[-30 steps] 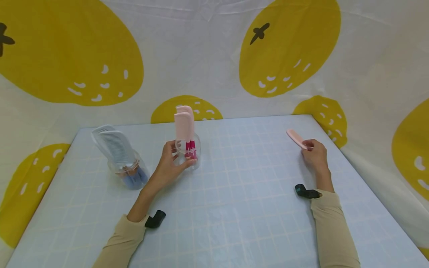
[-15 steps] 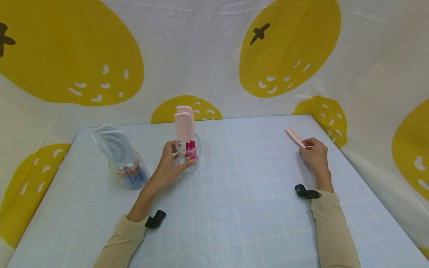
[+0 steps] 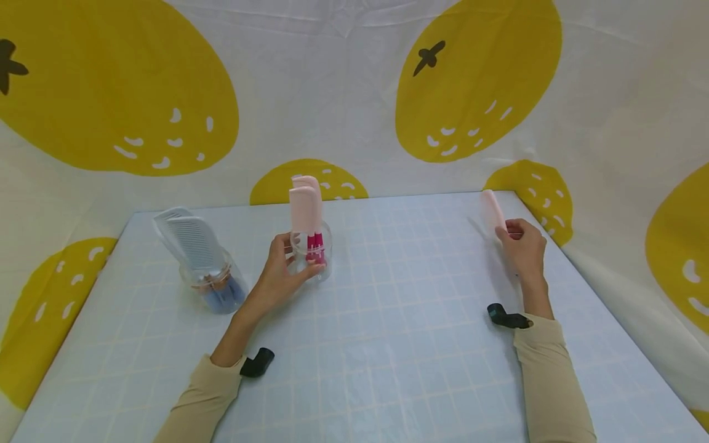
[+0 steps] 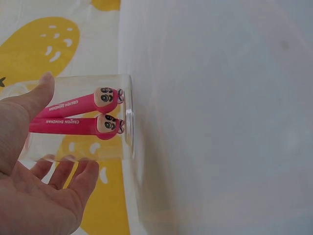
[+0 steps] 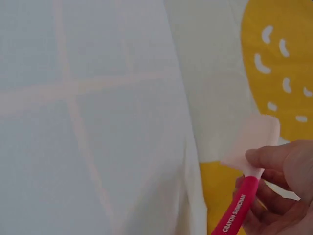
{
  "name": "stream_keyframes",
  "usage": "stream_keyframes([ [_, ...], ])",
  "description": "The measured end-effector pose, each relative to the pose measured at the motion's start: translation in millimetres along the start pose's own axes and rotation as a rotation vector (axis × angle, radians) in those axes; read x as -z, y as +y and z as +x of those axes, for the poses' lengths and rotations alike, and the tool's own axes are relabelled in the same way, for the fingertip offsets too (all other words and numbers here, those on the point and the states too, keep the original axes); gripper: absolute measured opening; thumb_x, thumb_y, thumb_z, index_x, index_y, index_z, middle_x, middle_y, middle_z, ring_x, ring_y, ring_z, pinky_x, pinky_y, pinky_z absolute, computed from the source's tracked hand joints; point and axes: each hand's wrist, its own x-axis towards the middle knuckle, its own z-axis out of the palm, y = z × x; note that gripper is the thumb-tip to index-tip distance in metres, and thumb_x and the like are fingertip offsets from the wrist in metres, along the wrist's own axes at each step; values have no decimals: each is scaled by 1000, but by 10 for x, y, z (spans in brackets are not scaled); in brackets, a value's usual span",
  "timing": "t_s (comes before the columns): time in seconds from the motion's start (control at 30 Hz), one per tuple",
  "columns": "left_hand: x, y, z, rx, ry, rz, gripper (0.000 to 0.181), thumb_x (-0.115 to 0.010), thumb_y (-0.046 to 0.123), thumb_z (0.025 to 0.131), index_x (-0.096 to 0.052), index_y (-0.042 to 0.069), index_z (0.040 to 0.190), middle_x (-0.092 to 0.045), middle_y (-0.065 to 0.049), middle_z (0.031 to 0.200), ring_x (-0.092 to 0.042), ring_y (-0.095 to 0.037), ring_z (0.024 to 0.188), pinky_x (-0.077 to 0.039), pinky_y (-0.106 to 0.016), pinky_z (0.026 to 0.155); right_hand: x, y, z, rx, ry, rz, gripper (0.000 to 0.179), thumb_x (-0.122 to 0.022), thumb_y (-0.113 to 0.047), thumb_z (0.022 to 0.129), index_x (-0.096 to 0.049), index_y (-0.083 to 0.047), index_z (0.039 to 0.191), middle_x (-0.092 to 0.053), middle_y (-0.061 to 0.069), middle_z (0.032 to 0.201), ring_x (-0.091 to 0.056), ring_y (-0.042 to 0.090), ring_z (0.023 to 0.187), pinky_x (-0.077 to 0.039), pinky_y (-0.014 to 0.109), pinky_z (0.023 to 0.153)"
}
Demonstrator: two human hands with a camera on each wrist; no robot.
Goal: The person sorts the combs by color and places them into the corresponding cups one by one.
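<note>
My left hand [image 3: 279, 274] grips a clear glass jar [image 3: 327, 243], thumb on one side and fingers on the other. Pale pink combs [image 3: 304, 210] stand in it, heads up. In the left wrist view, two magenta handles [image 4: 71, 126] with cartoon faces at their ends show through the glass. At the table's far right, my right hand [image 3: 524, 247] pinches another pale pink comb [image 3: 493, 210], raised off the tabletop with its head up. The right wrist view shows its magenta lettered handle [image 5: 237, 205] running down past the fingers [image 5: 269, 159].
Left of the pink combs' jar, a second glass jar [image 3: 239, 286] holds pale blue combs [image 3: 194, 243] with blue handles, leaning left. The table has a light blue checked cloth [image 3: 382, 332]. Behind and beside it hangs a white sheet [image 3: 316, 104] with yellow fruit prints.
My right hand has lifted the pink comb off the table and tipped its head upward. The left hand and both jars have stayed in place.
</note>
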Motion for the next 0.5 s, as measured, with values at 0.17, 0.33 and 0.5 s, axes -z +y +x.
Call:
stream_keyframes([
  [0.17,5,-6,-3,-5,-1,1,85,-81,25,91,-23,9,150,-33,-14,152,-38,-33,140,-36,-52,117,31,-124,-44,18,8,18,52,-59,-43,103,-59,-3,137,-63,18,128,-59,29,111,-55,30,96],
  [0.33,6,-11,-4,-8,-3,0,85,-81,26,91,-22,9,151,-33,-14,152,-37,-33,140,-36,-52,117,49,-266,-95,36,21,49,56,-60,-47,101,-59,-5,138,-64,17,129,-60,28,115,-55,32,99],
  [0.5,3,-12,-3,-9,-2,-4,85,-81,25,91,-23,9,150,-33,-14,152,-38,-33,139,-36,-52,117,67,-397,-157,63,18,74,58,-62,-50,99,-59,-6,138,-64,15,130,-61,28,116,-53,36,102],
])
